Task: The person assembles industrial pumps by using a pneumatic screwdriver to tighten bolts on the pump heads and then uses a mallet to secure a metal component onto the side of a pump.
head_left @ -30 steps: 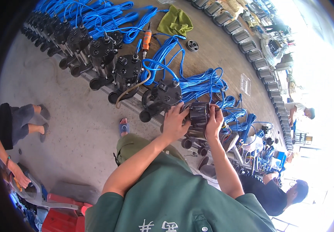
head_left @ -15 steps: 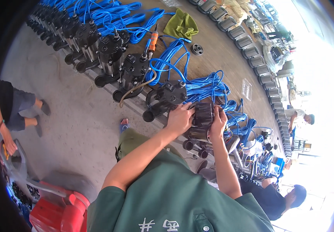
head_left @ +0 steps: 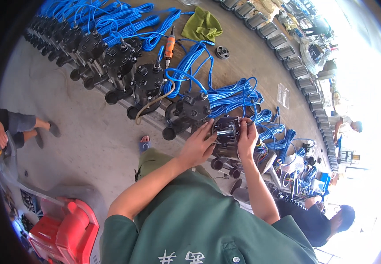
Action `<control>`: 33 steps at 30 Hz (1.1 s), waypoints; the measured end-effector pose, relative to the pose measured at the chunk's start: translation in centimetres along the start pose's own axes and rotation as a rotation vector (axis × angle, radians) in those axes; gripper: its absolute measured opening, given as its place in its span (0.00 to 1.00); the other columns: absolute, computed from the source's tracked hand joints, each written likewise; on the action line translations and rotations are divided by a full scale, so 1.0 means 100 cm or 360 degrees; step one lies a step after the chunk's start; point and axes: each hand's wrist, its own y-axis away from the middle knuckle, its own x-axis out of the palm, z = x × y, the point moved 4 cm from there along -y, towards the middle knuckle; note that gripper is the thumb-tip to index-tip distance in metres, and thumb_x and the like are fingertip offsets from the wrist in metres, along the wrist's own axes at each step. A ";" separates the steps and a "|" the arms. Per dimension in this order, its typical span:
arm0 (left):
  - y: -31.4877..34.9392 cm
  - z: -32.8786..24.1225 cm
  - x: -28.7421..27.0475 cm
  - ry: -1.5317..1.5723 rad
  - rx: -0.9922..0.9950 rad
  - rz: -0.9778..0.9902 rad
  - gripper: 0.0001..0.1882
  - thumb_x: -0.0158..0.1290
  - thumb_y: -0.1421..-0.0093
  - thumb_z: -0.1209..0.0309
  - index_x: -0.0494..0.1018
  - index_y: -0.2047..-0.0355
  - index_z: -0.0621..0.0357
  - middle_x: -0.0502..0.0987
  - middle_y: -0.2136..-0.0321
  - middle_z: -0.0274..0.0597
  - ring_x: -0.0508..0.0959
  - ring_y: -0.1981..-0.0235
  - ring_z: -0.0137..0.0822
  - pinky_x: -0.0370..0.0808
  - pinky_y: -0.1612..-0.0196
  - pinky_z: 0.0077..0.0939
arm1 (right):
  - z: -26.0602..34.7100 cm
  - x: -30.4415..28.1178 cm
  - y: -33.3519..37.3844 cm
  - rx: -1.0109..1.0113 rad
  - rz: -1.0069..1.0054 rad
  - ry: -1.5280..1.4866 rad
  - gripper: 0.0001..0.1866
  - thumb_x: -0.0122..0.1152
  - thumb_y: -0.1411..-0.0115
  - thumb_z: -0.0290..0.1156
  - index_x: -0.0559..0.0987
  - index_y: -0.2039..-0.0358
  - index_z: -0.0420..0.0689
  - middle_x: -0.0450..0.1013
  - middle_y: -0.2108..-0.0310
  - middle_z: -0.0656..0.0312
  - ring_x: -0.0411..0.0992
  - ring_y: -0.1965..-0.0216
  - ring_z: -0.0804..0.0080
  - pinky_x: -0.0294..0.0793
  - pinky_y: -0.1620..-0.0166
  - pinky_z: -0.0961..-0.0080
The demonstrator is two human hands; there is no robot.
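Note:
A glossy black cylindrical pump part [head_left: 227,129] sits upright between my hands, above a black pump body on the bench edge. My left hand [head_left: 197,144] presses its fingers against the part's left side. My right hand [head_left: 247,140] grips its right side, thumb and fingers closed on the rim. Just left of it stands a black-topped pump [head_left: 192,106] with a round outlet [head_left: 169,133] facing me. A coiled blue cable [head_left: 236,97] lies behind both. Whether the part rests on the body below is hidden by my hands.
A row of pumps [head_left: 119,59] runs to the far left. An orange power tool [head_left: 170,46], a green cloth [head_left: 202,25] and a black disc [head_left: 222,52] lie behind. Steel cylinders [head_left: 277,41] line the far edge. A co-worker [head_left: 307,220] is at right, a red machine [head_left: 67,231] lower left.
The black part now stands more upright, with its shiny side showing. My left hand has slid left and down along it, its fingers straighter. The whole view has shifted slightly.

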 end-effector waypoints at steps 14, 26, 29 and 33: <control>-0.004 0.017 0.003 0.0966 -0.0977 -0.0106 0.27 0.41 0.25 0.61 0.63 0.35 0.71 0.71 0.39 0.56 0.70 0.37 0.42 0.61 0.33 0.31 | 0.053 0.003 -0.016 -0.0653 0.0501 0.0251 0.08 0.60 0.38 0.23 0.79 0.58 0.40 0.80 0.64 0.50 0.80 0.64 0.49 0.79 0.61 0.64; -0.074 0.018 0.036 0.1289 -0.1006 0.0341 0.29 0.65 0.44 0.70 0.70 0.43 0.66 0.76 0.52 0.40 0.77 0.53 0.29 0.75 0.49 0.26 | 0.048 -0.056 -0.021 -0.0421 0.0321 0.0231 0.17 0.53 0.32 0.34 0.78 0.48 0.40 0.76 0.50 0.48 0.75 0.48 0.52 0.72 0.44 0.61; -0.075 0.024 0.037 0.1171 -0.0932 0.0349 0.26 0.62 0.44 0.71 0.71 0.46 0.67 0.76 0.53 0.40 0.77 0.54 0.28 0.75 0.50 0.26 | 0.008 -0.140 0.005 0.0083 -0.0416 0.0483 0.13 0.56 0.36 0.25 0.79 0.51 0.42 0.77 0.52 0.51 0.75 0.50 0.53 0.73 0.45 0.61; -0.084 0.023 0.038 0.1199 -0.0910 0.0528 0.26 0.60 0.45 0.70 0.71 0.46 0.68 0.75 0.53 0.40 0.76 0.53 0.29 0.73 0.48 0.25 | -0.052 -0.212 0.068 0.0349 -0.0146 0.1420 0.34 0.55 0.55 0.19 0.71 0.42 0.42 0.70 0.45 0.51 0.64 0.39 0.49 0.59 0.37 0.56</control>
